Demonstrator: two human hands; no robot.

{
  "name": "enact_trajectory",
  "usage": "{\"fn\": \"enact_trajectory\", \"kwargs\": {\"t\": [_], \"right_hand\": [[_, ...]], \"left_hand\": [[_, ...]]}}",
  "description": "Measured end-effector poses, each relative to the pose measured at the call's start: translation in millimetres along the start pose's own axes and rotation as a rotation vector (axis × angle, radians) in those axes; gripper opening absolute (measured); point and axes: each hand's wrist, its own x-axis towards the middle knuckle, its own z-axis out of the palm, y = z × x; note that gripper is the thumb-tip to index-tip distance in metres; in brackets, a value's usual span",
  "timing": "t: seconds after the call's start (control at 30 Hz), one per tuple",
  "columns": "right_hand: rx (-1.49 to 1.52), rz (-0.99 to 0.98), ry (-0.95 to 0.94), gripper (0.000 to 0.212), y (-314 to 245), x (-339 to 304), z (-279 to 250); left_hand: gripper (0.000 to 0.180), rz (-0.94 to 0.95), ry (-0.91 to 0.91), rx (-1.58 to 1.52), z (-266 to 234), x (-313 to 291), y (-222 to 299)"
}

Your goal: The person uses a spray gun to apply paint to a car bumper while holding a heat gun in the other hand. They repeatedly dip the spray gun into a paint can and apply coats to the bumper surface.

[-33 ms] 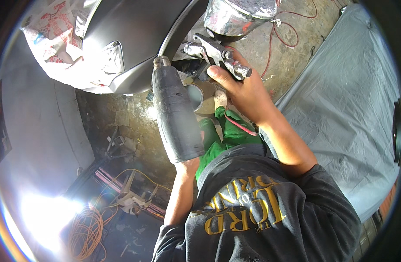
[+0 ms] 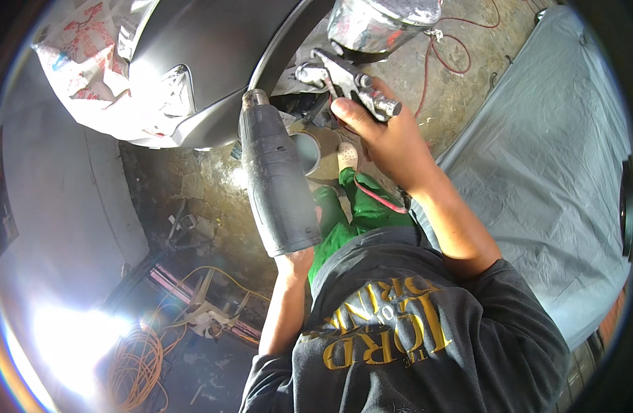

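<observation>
My left hand (image 2: pixel 297 261) is closed behind a black heat gun (image 2: pixel 278 179); only its heel and wrist show below the tool. The heat gun's metal nozzle points up and away, close to the edge of a dark vehicle body panel (image 2: pixel 213 41). In my right hand (image 2: pixel 392 138) is a metal spray gun (image 2: pixel 351 81), with my thumb along its near side and the other fingers mostly hidden behind it. A paint-stained metal cup (image 2: pixel 378 31) sits at the gun's far side and moves with it. A red hose (image 2: pixel 378 194) hangs below this hand.
Printed plastic sheeting (image 2: pixel 82 62) covers part of the vehicle at left. A grey cover (image 2: pixel 537 172) drapes a large object at right. Coiled orange cable (image 2: pixel 137 368) lies near a bright lamp (image 2: pixel 72 344). A round tub (image 2: pixel 306 153) stands on the floor by my feet.
My right hand has shifted slightly to the right with the spray gun and its cup. My left hand and the heat gun have hardly moved.
</observation>
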Motion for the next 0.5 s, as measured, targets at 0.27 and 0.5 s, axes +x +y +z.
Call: {"fn": "enact_trajectory", "kwargs": {"t": [0.27, 0.5], "right_hand": [[-0.108, -0.230, 0.254, 0.041, 8.4, 14.5, -24.2], [-0.289, -0.242, 0.268, 0.043, 7.5, 2.2, -11.0]], "left_hand": [[0.022, -0.046, -0.014, -0.035, 0.3, 5.3, 10.3], [0.023, -0.105, 0.089, -0.039, -7.7, -10.4, -6.6]]}}
